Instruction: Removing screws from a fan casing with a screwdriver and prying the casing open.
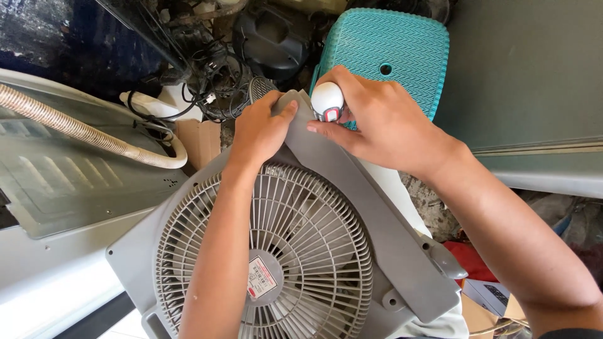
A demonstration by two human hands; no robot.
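A grey box fan housing [370,207] with a round slatted grille [314,251] lies tilted in front of me. My left hand [260,129] grips its top corner, fingers pressed on the grey plastic. My right hand [377,122] is closed around a screwdriver with a white rounded handle [327,98] and red collar, held upright at that same corner. The tool's tip is hidden behind the housing edge. A label sits on the grille's hub [260,276].
A teal plastic stool [389,47] stands just behind the fan. A beige ribbed hose [81,129] crosses a grey appliance panel [56,188] at left. Tangled black cables [207,81] and a dark motor part [273,37] lie at the back. A grey metal surface [534,81] fills the right.
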